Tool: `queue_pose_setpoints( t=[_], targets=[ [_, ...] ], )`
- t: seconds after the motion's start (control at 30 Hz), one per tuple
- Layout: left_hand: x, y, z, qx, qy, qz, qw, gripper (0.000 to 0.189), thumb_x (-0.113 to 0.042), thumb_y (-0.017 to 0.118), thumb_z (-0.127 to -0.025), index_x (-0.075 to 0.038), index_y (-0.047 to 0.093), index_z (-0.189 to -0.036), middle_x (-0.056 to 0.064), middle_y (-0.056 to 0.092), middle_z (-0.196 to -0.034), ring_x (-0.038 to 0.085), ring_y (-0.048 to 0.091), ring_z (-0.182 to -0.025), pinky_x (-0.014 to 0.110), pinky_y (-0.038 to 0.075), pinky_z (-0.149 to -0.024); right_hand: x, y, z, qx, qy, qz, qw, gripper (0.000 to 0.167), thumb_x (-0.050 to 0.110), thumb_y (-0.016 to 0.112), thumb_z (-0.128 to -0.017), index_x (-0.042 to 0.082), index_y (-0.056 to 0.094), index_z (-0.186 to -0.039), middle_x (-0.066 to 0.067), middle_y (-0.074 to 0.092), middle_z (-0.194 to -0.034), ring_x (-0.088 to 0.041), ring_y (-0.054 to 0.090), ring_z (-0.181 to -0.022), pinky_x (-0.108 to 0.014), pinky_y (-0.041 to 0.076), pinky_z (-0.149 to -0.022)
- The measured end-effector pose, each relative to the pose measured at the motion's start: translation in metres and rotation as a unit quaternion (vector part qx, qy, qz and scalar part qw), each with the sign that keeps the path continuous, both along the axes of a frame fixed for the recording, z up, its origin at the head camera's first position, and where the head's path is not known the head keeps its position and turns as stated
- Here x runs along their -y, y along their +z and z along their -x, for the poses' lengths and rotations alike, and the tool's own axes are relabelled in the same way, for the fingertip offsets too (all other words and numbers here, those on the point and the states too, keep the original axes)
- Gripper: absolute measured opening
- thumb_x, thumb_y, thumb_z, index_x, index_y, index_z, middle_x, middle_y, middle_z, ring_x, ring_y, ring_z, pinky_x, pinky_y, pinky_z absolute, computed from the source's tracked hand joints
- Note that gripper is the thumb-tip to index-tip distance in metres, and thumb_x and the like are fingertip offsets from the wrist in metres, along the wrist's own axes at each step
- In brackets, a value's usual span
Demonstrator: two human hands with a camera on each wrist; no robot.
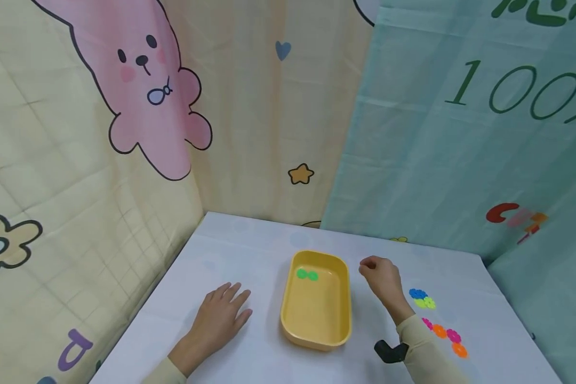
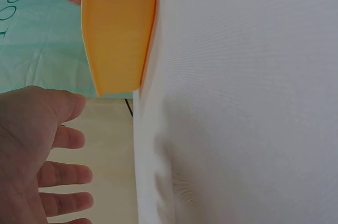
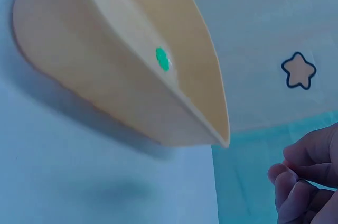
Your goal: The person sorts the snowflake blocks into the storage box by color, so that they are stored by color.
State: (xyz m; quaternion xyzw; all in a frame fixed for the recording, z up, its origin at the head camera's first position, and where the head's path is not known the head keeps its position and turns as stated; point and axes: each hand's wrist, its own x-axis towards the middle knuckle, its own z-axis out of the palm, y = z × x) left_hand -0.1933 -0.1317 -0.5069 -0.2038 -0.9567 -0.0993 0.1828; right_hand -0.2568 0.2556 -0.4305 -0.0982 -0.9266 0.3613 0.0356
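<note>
A yellow tray (image 1: 317, 314) stands on the white table, with two green flower-shaped pieces (image 1: 308, 274) lying side by side inside near its far end. My left hand (image 1: 221, 320) is held left of the tray, fingers straight and spread, with nothing in it; the left wrist view shows its open palm (image 2: 26, 150). Just beyond the tray's right rim hovers my right hand (image 1: 381, 277), its fingers curled and thumb against the fingertips. In the right wrist view the fingertips (image 3: 309, 176) meet, and no piece shows clearly between them.
Right of my right forearm lie blue flower pieces (image 1: 418, 293) and yellow-green ones (image 1: 424, 303). Closer to me is a row of pink and orange flower pieces (image 1: 439, 331). A black strap (image 1: 391, 352) sits at my right wrist. Printed curtains (image 1: 264, 122) hang behind the table.
</note>
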Motion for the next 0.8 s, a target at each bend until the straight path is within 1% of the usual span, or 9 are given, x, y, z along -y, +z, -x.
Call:
queue_pose_setpoints(
  t=[0.1,0.23,0.33,0.53,0.67,0.8],
  targets=[
    [0.0,0.001,0.001,-0.002,0.001,0.001,1.0,0.04,-0.038,0.074,-0.092,-0.012,0.073,-0.124,0.016,0.067,-0.131,0.039,0.059,-0.125,0.057,0.05,-0.096,-0.025,0.001,-0.011,-0.006,-0.009,-0.008,0.9999,0.029,0.021,0.061,-0.098,0.0,0.071,-0.115,-0.014,0.072,-0.104,-0.027,0.063,-0.091,-0.042,0.057,-0.077],
    [-0.001,0.0,0.001,0.001,0.002,0.001,1.0,0.041,-0.04,0.073,-0.092,-0.013,0.073,-0.124,0.015,0.067,-0.131,0.039,0.059,-0.125,0.057,0.05,-0.096,-0.058,0.0,-0.029,-0.014,-0.019,-0.014,0.9996,0.032,0.023,0.059,-0.1,-0.002,0.069,-0.117,-0.017,0.072,-0.105,-0.026,0.065,-0.09,-0.038,0.053,-0.069],
    [-0.002,0.0,0.001,0.005,0.002,0.003,1.0,0.042,-0.041,0.072,-0.093,-0.013,0.073,-0.124,0.015,0.067,-0.132,0.04,0.059,-0.125,0.058,0.05,-0.096,-0.08,-0.001,-0.041,-0.007,-0.035,-0.01,0.9993,0.035,0.025,0.058,-0.102,-0.003,0.067,-0.121,-0.02,0.07,-0.109,-0.028,0.065,-0.092,-0.037,0.054,-0.069],
    [-0.002,0.001,0.004,0.0,-0.003,0.002,1.0,0.042,-0.041,0.072,-0.093,-0.013,0.072,-0.125,0.016,0.067,-0.132,0.04,0.059,-0.125,0.058,0.05,-0.096,-0.112,-0.012,-0.056,0.006,-0.085,0.004,0.9963,0.041,0.026,0.055,-0.104,-0.005,0.06,-0.13,-0.028,0.061,-0.124,-0.037,0.058,-0.102,-0.045,0.058,-0.081],
    [-0.002,0.001,0.005,-0.001,-0.004,0.0,1.0,0.042,-0.04,0.073,-0.093,-0.013,0.073,-0.125,0.016,0.067,-0.132,0.04,0.059,-0.125,0.058,0.05,-0.096,-0.125,-0.019,-0.064,0.017,-0.107,0.012,0.994,0.045,0.025,0.053,-0.105,-0.006,0.053,-0.137,-0.032,0.054,-0.133,-0.044,0.055,-0.111,-0.052,0.056,-0.092],
    [-0.006,0.002,0.007,-0.008,-0.013,-0.003,0.9999,0.042,-0.038,0.074,-0.092,-0.012,0.073,-0.124,0.017,0.067,-0.131,0.041,0.06,-0.124,0.058,0.051,-0.095,-0.142,-0.025,-0.071,0.029,-0.134,0.007,0.9905,0.047,0.025,0.053,-0.105,-0.007,0.05,-0.139,-0.033,0.051,-0.136,-0.048,0.051,-0.116,-0.056,0.053,-0.097]
  ],
)
